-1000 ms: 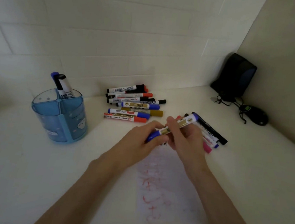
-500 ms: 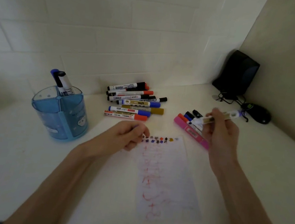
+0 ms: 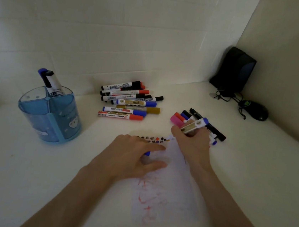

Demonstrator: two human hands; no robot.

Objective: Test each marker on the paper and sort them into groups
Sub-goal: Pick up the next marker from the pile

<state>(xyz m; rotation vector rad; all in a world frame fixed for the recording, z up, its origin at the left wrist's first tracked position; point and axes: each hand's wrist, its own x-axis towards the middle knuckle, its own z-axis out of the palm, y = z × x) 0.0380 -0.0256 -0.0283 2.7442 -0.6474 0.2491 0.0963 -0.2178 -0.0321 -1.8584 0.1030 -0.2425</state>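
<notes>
Right hand (image 3: 191,144) tested a white, blue-ended marker (image 3: 194,127) on the scribbled white paper sheet (image 3: 169,196).
Its fingers were clamped round the barrel, tip at the sheet's top edge on the white bench (image 3: 27,164). The left hand (image 3: 131,154) pressed the paper and, as far as I could see, pinched a small blue cap (image 3: 147,153).
</notes>
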